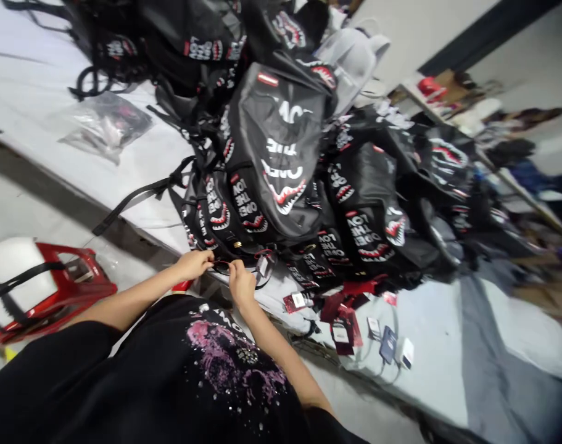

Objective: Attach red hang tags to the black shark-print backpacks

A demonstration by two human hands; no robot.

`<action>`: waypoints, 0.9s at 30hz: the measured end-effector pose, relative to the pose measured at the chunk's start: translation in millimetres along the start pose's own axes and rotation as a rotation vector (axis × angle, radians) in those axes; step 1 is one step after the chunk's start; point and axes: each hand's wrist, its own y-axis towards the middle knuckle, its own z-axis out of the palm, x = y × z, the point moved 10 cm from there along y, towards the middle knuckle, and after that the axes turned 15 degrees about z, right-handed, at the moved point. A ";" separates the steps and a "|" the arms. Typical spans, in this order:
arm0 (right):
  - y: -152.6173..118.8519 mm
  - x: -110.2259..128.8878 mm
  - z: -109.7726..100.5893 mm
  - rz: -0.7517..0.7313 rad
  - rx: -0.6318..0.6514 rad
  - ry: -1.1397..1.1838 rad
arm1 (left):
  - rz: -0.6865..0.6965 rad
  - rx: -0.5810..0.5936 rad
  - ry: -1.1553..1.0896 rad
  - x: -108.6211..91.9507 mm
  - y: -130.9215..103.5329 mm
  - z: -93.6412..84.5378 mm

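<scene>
At the near edge of the white table, my left hand [196,264] pinches one end of a thin red cord [222,263]. Fingers closed, my right hand [242,281] grips the same cord a short way to the right. A tag [263,265] lies just beyond my right hand, by the black bags. Directly in front of both hands stand several black backpacks with white lettering and red shark mouths; the largest backpack [281,148] leans over smaller bags [216,203].
A clear plastic bag [107,123] lies on the white table [139,154]. Red tags [345,330] and a dark blue phone [388,344] are at the right. A red stool [77,271] stands lower left. A grey-white backpack [350,65] is behind.
</scene>
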 end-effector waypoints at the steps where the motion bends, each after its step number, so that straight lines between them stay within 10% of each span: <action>1: -2.9 0.6 -2.8 -0.022 -0.035 0.003 | 0.003 0.020 0.001 0.8 -2.3 -2.0; 11: 4.2 22.7 -19.4 -0.140 -0.129 0.375 | 0.085 0.265 -0.455 -3.1 -6.5 -1.8; 18: 0.9 24.6 -29.5 -0.147 -0.017 0.875 | -0.025 0.026 -0.426 32.7 -0.1 -14.7; 27: 5.2 22.5 -37.7 -0.152 -0.053 0.903 | 0.162 -0.132 -0.019 1.5 -5.4 32.5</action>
